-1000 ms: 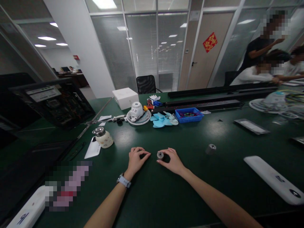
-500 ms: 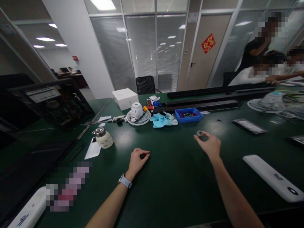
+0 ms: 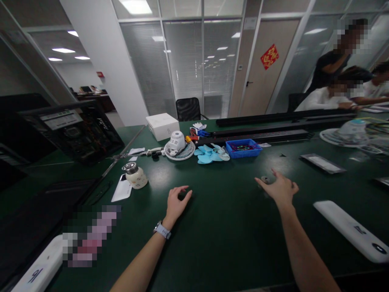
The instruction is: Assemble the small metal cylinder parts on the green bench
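A small round metallic piece, slightly blurred, sits on the green table right of centre; its exact kind cannot be made out. My right hand is open around it, thumb to its left and forefinger to its right, and no grip shows. Left of centre, my left hand rests low over the table with thumb and forefinger apart and nothing visible between them. A watch is on my left wrist. Beyond the hands lie light blue fan blades and a blue tray of small coloured parts.
A white fan base and grille stand by a white box. At left are a cream jar and an opened computer. A white elongated casing lies right. Long black rails cross the back; several people are at far right.
My right hand has opened from its pinch on the round metallic piece and shifted right. The fingers of my left hand have spread from being closed together.
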{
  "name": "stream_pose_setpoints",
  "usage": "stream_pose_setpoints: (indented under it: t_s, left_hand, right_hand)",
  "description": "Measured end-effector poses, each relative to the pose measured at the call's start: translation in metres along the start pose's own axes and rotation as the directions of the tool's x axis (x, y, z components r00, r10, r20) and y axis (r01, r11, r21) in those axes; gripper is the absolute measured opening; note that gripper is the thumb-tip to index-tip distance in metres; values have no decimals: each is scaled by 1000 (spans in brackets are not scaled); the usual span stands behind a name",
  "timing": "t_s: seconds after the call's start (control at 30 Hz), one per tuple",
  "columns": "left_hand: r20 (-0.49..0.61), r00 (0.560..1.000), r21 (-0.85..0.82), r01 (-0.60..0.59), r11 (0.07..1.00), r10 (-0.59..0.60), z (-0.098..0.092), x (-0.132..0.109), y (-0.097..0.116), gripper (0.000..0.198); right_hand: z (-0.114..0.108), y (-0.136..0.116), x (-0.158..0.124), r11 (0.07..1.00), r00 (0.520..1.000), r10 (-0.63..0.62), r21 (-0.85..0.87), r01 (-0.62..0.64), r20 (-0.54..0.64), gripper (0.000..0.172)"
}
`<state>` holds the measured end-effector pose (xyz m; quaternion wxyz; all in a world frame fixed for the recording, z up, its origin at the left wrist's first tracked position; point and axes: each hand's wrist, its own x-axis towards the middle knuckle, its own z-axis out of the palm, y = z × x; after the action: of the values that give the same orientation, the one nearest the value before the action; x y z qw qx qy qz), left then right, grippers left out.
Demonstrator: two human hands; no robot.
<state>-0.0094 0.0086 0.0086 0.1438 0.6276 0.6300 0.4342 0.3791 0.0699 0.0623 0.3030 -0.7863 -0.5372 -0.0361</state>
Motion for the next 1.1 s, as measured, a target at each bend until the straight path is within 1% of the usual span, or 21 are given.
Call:
stream_pose_setpoints:
  t_s: [0.03, 0.07, 0.1, 0.13, 0.17, 0.23, 0.3, 0.33, 0.37, 0.43, 0.5, 0.57, 0.63, 0.7, 0.77, 0.8, 0.9, 0.93, 1.0, 1.03, 1.1]
  left_hand:
    - [-60, 996, -45, 58, 997, -60, 1, 1, -2, 36]
    - [-109, 987, -96, 108, 990, -118, 2, 2, -5, 36]
    - [-150, 974, -149, 149, 978, -171, 3, 3, -8, 36]
    - [-184, 959, -197, 178, 964, -215, 3, 4, -10, 36]
    - [-216, 943, -237, 199, 951, -252, 3, 4, -12, 35]
    - [-274, 912, -287, 226, 931, -306, 4, 5, -15, 33]
    - [-311, 888, -308, 241, 920, -337, 3, 5, -16, 31]
    - [-319, 883, -314, 244, 918, -344, 3, 5, -16, 30]
    - [-322, 881, -317, 246, 916, -348, 3, 5, -16, 29]
    - [-317, 881, -321, 248, 914, -351, 3, 5, -16, 28]
    - [-312, 884, -318, 247, 915, -347, 4, 5, -17, 28]
    - [-312, 888, -309, 241, 920, -338, 4, 5, -17, 27]
    - [-309, 894, -295, 234, 926, -325, 5, 5, -18, 27]
    - [-298, 901, -280, 232, 931, -314, 5, 5, -17, 28]
    - [-287, 906, -269, 235, 934, -311, 4, 5, -17, 28]
    - [-284, 907, -264, 238, 935, -311, 4, 5, -16, 28]
    - [-274, 910, -240, 247, 939, -310, 4, 5, -15, 28]
    - [-269, 913, -229, 250, 941, -308, 4, 5, -15, 28]
    - [-263, 917, -207, 250, 946, -300, 4, 5, -16, 29]
    - [-263, 918, -200, 249, 948, -296, 4, 5, -16, 29]
    - [-268, 919, -198, 242, 950, -289, 5, 5, -16, 29]
  right_hand:
    - [-4, -11, -8, 995, 990, -79, 52, 86, -117, 68]
    - [-7, -23, -19, 975, 964, -168, 109, 193, -208, 64]
    - [-7, -38, -32, 935, 933, -266, 171, 311, -243, 57]
    - [-5, -54, -46, 874, 902, -374, 243, 420, -216, 49]
    - [1, -71, -61, 802, 864, -485, 326, 501, -135, 43]
    - [19, -103, -89, 681, 738, -666, 490, 544, 106, 39]
    - [42, -130, -111, 643, 606, -739, 575, 506, 294, 41]
    - [53, -141, -119, 648, 572, -744, 582, 491, 345, 42]
    - [64, -150, -125, 660, 561, -738, 574, 485, 375, 42]
    - [78, -162, -132, 684, 573, -719, 544, 485, 393, 36]
    - [84, -169, -135, 696, 588, -708, 527, 488, 391, 26]
    - [80, -168, -134, 693, 597, -708, 534, 484, 377, 19]
    - [68, -158, -123, 682, 625, -706, 554, 476, 333, 19]
    - [49, -137, -101, 680, 687, -685, 553, 481, 243, 22]
    - [28, -104, -68, 709, 777, -618, 511, 486, 119, 27]
    - [18, -84, -50, 744, 836, -547, 483, 461, 44, 31]
    - [-2, -20, -2, 856, 938, -340, 393, 336, -61, 45]
    - [-5, -1, 8, 900, 965, -256, 352, 258, -54, 47]
    - [-7, 27, 21, 954, 993, -116, 278, 109, 8, 48]
    - [-6, 36, 24, 967, 996, -71, 248, 55, 55, 47]
    - [-4, 42, 24, 979, 991, -35, 205, 9, 126, 45]
